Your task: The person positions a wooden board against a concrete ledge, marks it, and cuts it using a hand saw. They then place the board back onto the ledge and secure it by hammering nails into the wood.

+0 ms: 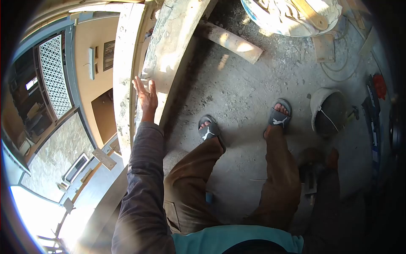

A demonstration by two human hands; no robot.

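Note:
My left hand (147,98) is raised at the end of a dark sleeve, fingers spread and holding nothing. It is against or just above a long pale beam or ledge (167,51), streaked with mortar; whether it touches cannot be told. In deep shadow at the right, my right hand (333,158) is down near the floor, its fingers hard to make out. Beside it are a dark round shape (311,156) and a small pale-edged rectangular piece (310,183), both too dim to name. Ahead of that hand lies a dark bucket (316,111) with a thin white handle.
A wide basin (270,29) of pale wet mix holds a wooden-handled tool (311,15). A loose board (232,41) lies on the dusty concrete floor (245,89). A long dark bar (373,122) and a red item (379,86) are far right. The ground drops away left.

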